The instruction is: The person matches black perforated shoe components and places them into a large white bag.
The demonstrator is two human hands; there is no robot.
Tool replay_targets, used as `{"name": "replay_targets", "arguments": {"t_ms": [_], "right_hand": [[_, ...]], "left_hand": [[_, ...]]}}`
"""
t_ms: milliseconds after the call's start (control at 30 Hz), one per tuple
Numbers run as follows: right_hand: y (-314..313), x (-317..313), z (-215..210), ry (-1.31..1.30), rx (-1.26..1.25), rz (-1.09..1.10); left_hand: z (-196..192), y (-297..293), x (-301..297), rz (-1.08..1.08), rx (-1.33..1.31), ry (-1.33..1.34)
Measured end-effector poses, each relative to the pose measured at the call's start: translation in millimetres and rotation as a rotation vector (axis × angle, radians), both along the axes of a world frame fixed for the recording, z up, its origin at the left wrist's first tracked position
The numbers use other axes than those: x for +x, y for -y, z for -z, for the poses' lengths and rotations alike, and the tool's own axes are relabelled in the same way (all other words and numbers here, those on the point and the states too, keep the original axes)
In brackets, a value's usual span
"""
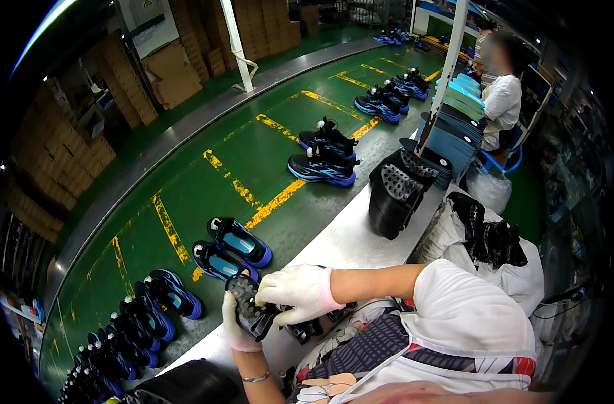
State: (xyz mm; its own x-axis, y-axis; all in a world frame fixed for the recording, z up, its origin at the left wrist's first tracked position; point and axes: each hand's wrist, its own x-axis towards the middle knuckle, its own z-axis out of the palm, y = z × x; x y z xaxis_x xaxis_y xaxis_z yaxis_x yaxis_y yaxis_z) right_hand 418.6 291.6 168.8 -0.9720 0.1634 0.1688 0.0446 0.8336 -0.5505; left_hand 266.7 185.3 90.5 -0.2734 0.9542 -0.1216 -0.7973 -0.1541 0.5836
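Note:
Between my gloved hands is a black moulded shoe insert with a dimpled surface. My left hand, in a white glove, grips its left side. Across its right side lie the bent fingers of my right hand, gloved the same way. Further black pieces lie beneath my right hand, partly hidden. Just beyond my hands stands a pair of black and blue sneakers with light blue insoles. A nested stack of similar black inserts rests on the white ledge to the right.
Rows of sneakers line the green conveyor; another pair stands farther along. A white post rises beside stacked blue-grey insoles. White sacks sit at my right. A person is farther off; cardboard stacks stand beyond.

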Motion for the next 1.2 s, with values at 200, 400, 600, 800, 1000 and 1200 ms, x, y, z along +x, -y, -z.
{"name": "replay_targets", "arguments": {"t_ms": [200,400,600,800,1000,1200], "right_hand": [[1.0,-5.5,-1.0,0.2,-0.19,0.162],[2.6,-17.8,26.1,0.389,-0.213,0.22],[3.9,-35.4,17.7,0.329,-0.159,0.242],[-12.0,-45.4,21.6,0.252,0.06,0.249],[-32.7,-58.2,13.2,0.482,0.252,0.3],[-59.9,-62.2,28.0,0.369,0.305,0.283]], "left_hand": [[1.0,-1.6,-1.5,-0.211,0.016,0.013],[36.6,-8.8,-5.1,-0.382,-0.008,-0.059],[43.6,-9.1,-23.8,-0.598,0.033,-0.369],[43.3,-20.2,-26.8,-0.57,-0.041,-0.435],[71.5,-8.1,-45.6,-0.513,-0.314,-0.922],[79.3,-16.4,-50.2,-0.6,-0.334,-1.501]]}}
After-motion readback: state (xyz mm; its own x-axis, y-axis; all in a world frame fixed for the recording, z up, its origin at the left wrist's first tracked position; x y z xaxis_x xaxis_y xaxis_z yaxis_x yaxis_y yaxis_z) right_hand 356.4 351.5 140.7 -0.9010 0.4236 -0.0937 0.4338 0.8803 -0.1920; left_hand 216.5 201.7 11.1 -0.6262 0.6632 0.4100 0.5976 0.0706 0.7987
